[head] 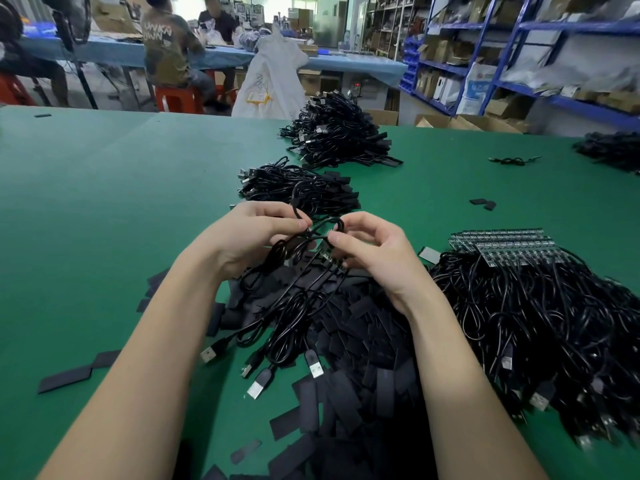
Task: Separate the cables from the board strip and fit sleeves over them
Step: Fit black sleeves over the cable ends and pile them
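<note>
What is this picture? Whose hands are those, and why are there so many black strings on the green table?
A person wears a camera on their head, so you see their own two hands from above. The left hand and right hand pinch a bunch of black cables with metal plugs at their ends. Under them lies a heap of flat black sleeves on the green table. To the right is a big cable pile joined to board strips. Farther off sit two neater cable bundles.
</note>
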`<state>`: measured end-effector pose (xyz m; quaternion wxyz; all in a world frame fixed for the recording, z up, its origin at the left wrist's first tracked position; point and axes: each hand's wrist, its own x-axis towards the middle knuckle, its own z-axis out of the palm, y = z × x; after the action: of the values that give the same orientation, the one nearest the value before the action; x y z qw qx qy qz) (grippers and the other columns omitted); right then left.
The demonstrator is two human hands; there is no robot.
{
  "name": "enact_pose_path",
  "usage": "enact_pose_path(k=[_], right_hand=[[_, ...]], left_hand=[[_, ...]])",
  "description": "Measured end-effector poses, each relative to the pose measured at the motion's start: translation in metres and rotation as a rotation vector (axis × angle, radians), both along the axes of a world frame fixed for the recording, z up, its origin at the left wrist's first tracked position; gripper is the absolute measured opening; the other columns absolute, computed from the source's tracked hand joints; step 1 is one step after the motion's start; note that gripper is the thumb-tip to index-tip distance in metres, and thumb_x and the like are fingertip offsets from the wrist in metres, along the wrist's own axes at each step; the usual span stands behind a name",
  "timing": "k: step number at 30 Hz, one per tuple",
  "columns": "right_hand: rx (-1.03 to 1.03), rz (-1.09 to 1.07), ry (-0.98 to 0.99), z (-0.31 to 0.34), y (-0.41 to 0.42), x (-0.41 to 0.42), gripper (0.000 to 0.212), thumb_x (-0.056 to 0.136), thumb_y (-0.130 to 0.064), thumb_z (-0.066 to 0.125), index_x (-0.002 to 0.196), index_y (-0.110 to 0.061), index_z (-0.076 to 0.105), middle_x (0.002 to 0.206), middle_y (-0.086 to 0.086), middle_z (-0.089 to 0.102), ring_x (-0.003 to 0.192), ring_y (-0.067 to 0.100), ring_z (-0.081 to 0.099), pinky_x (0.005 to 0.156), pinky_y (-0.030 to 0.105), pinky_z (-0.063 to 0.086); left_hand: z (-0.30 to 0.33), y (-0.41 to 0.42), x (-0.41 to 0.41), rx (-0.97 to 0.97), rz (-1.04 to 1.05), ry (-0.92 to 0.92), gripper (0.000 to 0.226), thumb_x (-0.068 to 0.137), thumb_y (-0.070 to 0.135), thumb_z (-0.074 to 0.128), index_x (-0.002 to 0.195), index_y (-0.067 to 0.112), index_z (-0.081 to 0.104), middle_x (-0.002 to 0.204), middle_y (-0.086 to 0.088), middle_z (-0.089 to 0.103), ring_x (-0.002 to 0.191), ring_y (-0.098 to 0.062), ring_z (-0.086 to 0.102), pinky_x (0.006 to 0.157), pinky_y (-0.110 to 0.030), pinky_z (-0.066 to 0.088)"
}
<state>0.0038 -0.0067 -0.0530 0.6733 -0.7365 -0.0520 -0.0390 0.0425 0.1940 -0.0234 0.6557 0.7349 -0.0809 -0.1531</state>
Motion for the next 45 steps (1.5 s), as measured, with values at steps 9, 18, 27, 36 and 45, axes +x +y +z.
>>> enact_pose_path(k=[9, 18, 27, 36, 45], right_hand=[[0.208, 0.067, 0.135, 0.004, 0.013, 0.000, 0.012, 0.098, 0.003, 0.059, 0.097, -0.005, 0.068, 0.087, 0.013, 0.073, 0.085, 0.027, 0.077, 0.077, 0.027, 0.062], [0.309, -0.045, 0.157, 0.005, 0.006, -0.001, 0.012, 0.096, 0.007, 0.061, 0.093, -0.003, 0.067, 0.069, 0.004, 0.074, 0.075, 0.022, 0.077, 0.065, 0.020, 0.060], [0.112, 0.025, 0.105, 0.002, 0.005, -0.002, 0.021, 0.098, 0.005, 0.059, 0.093, -0.010, 0.074, 0.091, 0.012, 0.069, 0.075, 0.021, 0.077, 0.068, 0.020, 0.060], [0.125, 0.167, 0.076, 0.004, -0.003, -0.004, 0.034, 0.098, 0.001, 0.059, 0.083, -0.022, 0.079, 0.081, -0.003, 0.070, 0.079, 0.016, 0.070, 0.075, 0.026, 0.060], [0.468, 0.468, 0.063, 0.017, -0.007, -0.014, 0.020, 0.091, -0.004, 0.055, 0.086, -0.014, 0.072, 0.078, 0.003, 0.062, 0.084, 0.030, 0.075, 0.075, 0.032, 0.062]], left_hand=[[-0.003, -0.001, 0.000, 0.121, 0.013, -0.003, 0.004, 0.085, 0.018, 0.079, 0.082, 0.017, 0.078, 0.071, -0.008, 0.051, 0.055, -0.012, 0.046, 0.049, -0.017, 0.036], [0.012, 0.014, -0.008, 0.479, -0.244, -0.094, 0.029, 0.078, 0.030, 0.085, 0.085, 0.015, 0.061, 0.064, 0.004, 0.053, 0.051, -0.009, 0.042, 0.047, -0.018, 0.034], [0.013, 0.013, -0.009, 0.411, -0.121, -0.191, 0.008, 0.092, 0.021, 0.072, 0.088, 0.015, 0.074, 0.078, 0.002, 0.061, 0.072, -0.020, 0.041, 0.064, -0.029, 0.033], [0.009, 0.009, 0.000, 0.257, 0.142, -0.154, 0.011, 0.100, 0.017, 0.058, 0.089, 0.013, 0.060, 0.088, -0.002, 0.071, 0.076, -0.014, 0.071, 0.070, -0.031, 0.049], [-0.004, 0.001, 0.002, 0.641, 0.294, -0.452, 0.011, 0.091, 0.027, 0.068, 0.096, 0.018, 0.062, 0.090, 0.003, 0.067, 0.084, -0.017, 0.061, 0.074, -0.027, 0.044]])
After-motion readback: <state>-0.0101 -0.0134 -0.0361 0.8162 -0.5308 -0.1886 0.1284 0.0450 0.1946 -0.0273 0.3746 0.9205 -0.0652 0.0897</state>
